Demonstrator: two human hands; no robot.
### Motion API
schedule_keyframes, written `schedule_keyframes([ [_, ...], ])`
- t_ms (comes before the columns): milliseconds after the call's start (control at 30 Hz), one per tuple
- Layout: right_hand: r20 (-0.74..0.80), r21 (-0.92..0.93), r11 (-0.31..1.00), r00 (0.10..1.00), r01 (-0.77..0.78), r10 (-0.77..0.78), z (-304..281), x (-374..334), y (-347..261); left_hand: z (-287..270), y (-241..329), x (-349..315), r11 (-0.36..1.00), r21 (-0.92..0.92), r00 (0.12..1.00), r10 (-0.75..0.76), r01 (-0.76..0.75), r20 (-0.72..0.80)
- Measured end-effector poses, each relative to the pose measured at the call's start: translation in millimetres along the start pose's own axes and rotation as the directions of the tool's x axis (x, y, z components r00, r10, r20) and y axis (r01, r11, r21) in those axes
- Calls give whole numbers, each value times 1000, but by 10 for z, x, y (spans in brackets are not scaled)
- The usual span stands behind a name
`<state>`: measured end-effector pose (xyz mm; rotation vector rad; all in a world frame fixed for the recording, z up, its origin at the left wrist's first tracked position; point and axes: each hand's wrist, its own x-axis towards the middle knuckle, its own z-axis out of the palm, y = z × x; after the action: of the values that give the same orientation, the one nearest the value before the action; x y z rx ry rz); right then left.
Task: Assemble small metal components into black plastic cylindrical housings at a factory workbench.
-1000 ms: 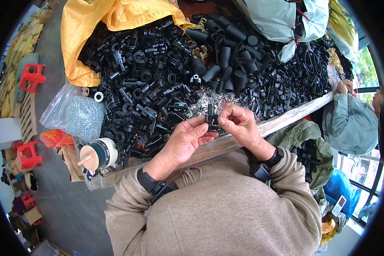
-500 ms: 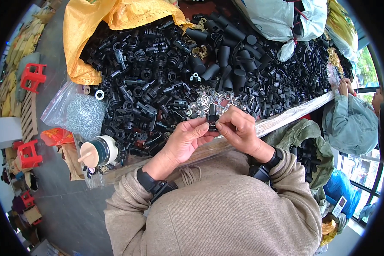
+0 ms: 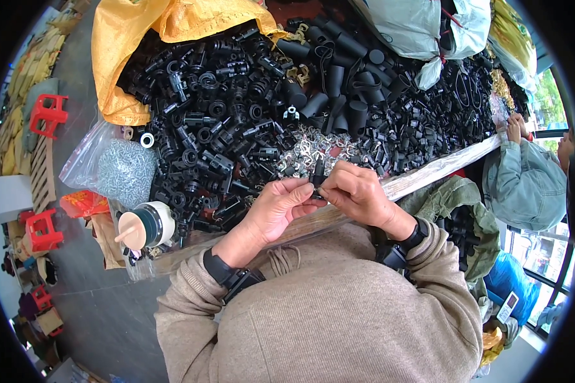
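Note:
Just above the table's front edge, my left hand (image 3: pixel 271 210) grips a small black plastic part (image 3: pixel 318 170) between thumb and fingers, its narrow end pointing away from me. Against the near end of that part, my right hand (image 3: pixel 359 196) is closed in a pinch. Whatever lies between those fingertips is too small and too covered to name. Right beyond both hands spreads a heap of small shiny metal clips (image 3: pixel 310 145). Black plastic fittings (image 3: pixel 220 124) are piled to the left of it, and black cylinders (image 3: pixel 336 83) lie behind.
Left of the pile stand a clear bag of screws (image 3: pixel 126 171) and a lidded mug (image 3: pixel 145 226). A yellow sack (image 3: pixel 112 83) and a white sack (image 3: pixel 406 29) border the far side. Another person (image 3: pixel 524 182) works at the right. Red stools (image 3: pixel 48 115) stand on the floor.
The black part has tilted and dropped slightly between my fingers. My right fingertips have shifted a little to the left and closer around its near end.

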<state>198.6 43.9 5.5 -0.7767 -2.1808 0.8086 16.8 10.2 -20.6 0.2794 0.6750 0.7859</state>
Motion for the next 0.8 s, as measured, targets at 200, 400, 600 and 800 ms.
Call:
schedule_keyframes([
  [200,175,488,673,818,-555,548,95,-80,19,0,32,12,999,49,999,2,0,-40],
  [400,303,553,699,891,-452,337,-90,167,182,-62,105,-15,998,66,1000,-15,16,-7],
  [600,21,-422,903,997,80,-78,-250,1107,714,-106,152,-23,996,86,999,1,1,-33],
  [800,192,-829,556,966,63,176,-29,1390,1212,-137,151,-21,997,71,999,6,-3,-38],
])
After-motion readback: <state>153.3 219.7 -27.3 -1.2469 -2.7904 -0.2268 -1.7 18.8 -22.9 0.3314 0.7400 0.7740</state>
